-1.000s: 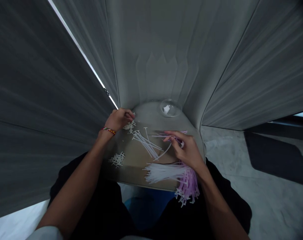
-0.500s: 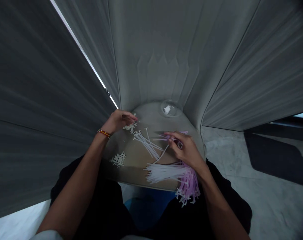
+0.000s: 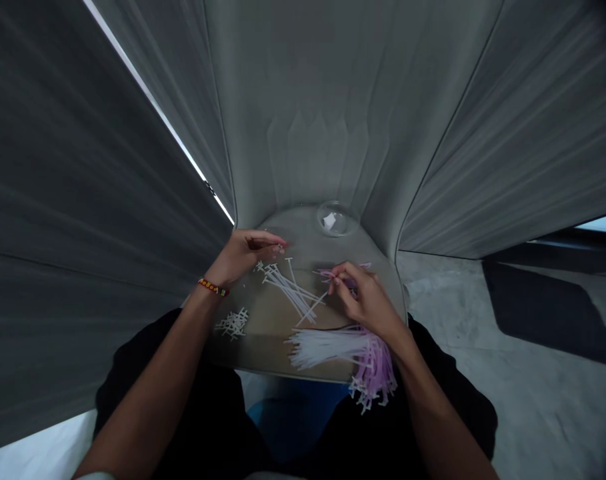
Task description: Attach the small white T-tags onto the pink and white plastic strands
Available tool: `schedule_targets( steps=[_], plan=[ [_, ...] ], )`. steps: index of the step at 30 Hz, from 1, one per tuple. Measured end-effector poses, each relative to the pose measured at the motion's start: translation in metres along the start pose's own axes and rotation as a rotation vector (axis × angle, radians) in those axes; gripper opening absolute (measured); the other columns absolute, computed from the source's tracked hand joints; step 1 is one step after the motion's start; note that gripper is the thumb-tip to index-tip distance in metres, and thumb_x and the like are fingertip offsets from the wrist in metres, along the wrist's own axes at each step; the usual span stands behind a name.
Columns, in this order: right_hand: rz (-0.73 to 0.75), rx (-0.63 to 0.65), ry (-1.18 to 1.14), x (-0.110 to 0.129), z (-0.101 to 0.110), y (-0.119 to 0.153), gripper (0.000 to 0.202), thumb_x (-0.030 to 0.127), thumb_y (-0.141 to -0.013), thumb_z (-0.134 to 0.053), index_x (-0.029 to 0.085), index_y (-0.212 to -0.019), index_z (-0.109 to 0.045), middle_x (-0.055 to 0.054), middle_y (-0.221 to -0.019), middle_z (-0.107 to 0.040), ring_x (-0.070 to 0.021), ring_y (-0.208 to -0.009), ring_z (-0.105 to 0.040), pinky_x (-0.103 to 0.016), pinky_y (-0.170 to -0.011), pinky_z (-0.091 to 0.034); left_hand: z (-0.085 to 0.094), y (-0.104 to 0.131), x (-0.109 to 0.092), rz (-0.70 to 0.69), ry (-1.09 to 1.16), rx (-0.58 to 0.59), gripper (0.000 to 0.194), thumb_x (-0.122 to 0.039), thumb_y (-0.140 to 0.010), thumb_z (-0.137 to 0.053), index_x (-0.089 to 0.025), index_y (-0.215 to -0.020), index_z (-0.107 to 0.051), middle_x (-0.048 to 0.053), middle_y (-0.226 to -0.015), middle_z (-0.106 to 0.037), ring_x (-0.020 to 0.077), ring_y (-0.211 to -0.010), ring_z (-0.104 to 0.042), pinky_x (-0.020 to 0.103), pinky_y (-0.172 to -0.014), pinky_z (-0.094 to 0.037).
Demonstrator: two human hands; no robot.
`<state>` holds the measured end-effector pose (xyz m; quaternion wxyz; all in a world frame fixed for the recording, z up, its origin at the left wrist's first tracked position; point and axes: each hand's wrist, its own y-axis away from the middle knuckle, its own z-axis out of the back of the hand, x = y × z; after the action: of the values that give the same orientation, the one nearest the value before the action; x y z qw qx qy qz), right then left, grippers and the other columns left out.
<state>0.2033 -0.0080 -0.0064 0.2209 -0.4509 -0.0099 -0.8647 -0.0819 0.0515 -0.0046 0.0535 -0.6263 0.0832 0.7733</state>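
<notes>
My left hand [image 3: 247, 257] is closed in a pinch, with a small white connector piece [image 3: 280, 248] at its fingertips. Below its fingers lie more small white pieces, partly covered by the hand. My right hand [image 3: 363, 293] pinches a thin pink stick [image 3: 324, 273] over other pink sticks that it partly hides. Between the hands lie several loose white sticks [image 3: 295, 293] with T-shaped ends. Nearer me rests a bundle of white sticks [image 3: 315, 348], crossed at its right by a bundle of pink sticks [image 3: 380, 367] with white ends.
A pile of small white connectors [image 3: 233, 323] sits at the left of the chair seat [image 3: 267, 343]. Toward the backrest [image 3: 327, 80] stands a clear round dish [image 3: 350, 223] with a white scrap [image 3: 329, 221] in it. Grey curtains [image 3: 83, 200] hang on both sides.
My left hand has moved slightly right and its fingers have come together around a small white piece. My right hand has stayed near the pink sticks, its fingertips now pinched. The view has shifted slightly.
</notes>
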Motion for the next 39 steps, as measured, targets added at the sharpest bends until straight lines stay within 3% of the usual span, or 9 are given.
schedule_targets(
  steps=[8,15,19,26,31,35,39],
  plan=[
    [0.002,0.003,-0.054,0.001,0.0,0.0,0.012,0.021,-0.102,-0.049,0.024,-0.102,-0.06,0.0,-0.083,-0.072,-0.0167,-0.081,-0.068,-0.029,-0.08,-0.048,-0.014,0.006,-0.003,0.029,0.254,-0.04,0.031,-0.035,-0.073,-0.088,-0.019,-0.098,-0.079,0.009,-0.1,-0.078,0.0173,-0.087,-0.073,0.024,-0.073,-0.058],
    [0.005,-0.013,-0.031,-0.001,-0.001,0.002,0.012,0.019,-0.1,-0.05,0.024,-0.101,-0.061,-0.001,-0.089,-0.071,-0.0183,-0.086,-0.067,-0.031,-0.083,-0.048,-0.016,0.008,-0.005,0.023,0.325,-0.033,0.025,-0.033,-0.073,-0.089,-0.019,-0.09,-0.078,0.007,-0.099,-0.078,0.0146,-0.084,-0.071,0.024,-0.077,-0.059],
    [0.055,-0.049,0.046,-0.002,-0.002,0.001,0.011,0.018,-0.096,-0.054,0.023,-0.099,-0.064,-0.004,-0.094,-0.07,-0.0215,-0.091,-0.065,-0.035,-0.085,-0.047,-0.02,0.008,-0.007,-0.018,0.293,-0.044,0.024,-0.034,-0.076,-0.087,-0.018,-0.091,-0.077,0.008,-0.103,-0.076,0.0159,-0.089,-0.071,0.023,-0.076,-0.058],
    [0.043,-0.044,0.047,-0.003,-0.003,0.001,0.012,0.017,-0.096,-0.054,0.023,-0.1,-0.064,-0.004,-0.094,-0.07,-0.0211,-0.092,-0.066,-0.034,-0.084,-0.048,-0.042,0.022,-0.018,-0.084,0.293,-0.108,0.028,-0.039,-0.078,-0.084,-0.021,-0.098,-0.076,0.006,-0.095,-0.075,0.0156,-0.077,-0.07,0.028,-0.074,-0.058],
    [0.022,-0.067,0.031,-0.004,-0.002,0.001,0.013,0.018,-0.097,-0.054,0.023,-0.101,-0.066,-0.004,-0.091,-0.069,-0.0204,-0.087,-0.066,-0.033,-0.082,-0.048,-0.052,0.033,-0.025,-0.141,0.144,-0.146,0.021,-0.039,-0.083,-0.079,-0.024,-0.098,-0.079,0.003,-0.086,-0.076,0.0181,-0.076,-0.072,0.03,-0.074,-0.06],
    [0.021,-0.05,-0.018,-0.002,-0.002,0.0,0.021,0.017,-0.099,-0.051,0.023,-0.111,-0.067,-0.002,-0.088,-0.07,-0.0196,-0.085,-0.067,-0.033,-0.084,-0.048,-0.052,0.036,-0.032,-0.178,0.047,-0.181,0.018,-0.034,-0.082,-0.08,-0.026,-0.098,-0.081,0.003,-0.084,-0.077,0.0182,-0.075,-0.072,0.03,-0.072,-0.06],
    [0.032,-0.041,-0.057,0.001,-0.003,-0.002,0.03,0.016,-0.1,-0.048,0.026,-0.122,-0.066,-0.002,-0.09,-0.071,-0.0186,-0.085,-0.067,-0.031,-0.082,-0.05,-0.053,0.035,-0.035,-0.279,0.02,-0.133,0.009,-0.03,-0.086,-0.076,-0.026,-0.092,-0.082,0.003,-0.084,-0.077,0.017,-0.075,-0.071,0.029,-0.071,-0.058]
  ],
)
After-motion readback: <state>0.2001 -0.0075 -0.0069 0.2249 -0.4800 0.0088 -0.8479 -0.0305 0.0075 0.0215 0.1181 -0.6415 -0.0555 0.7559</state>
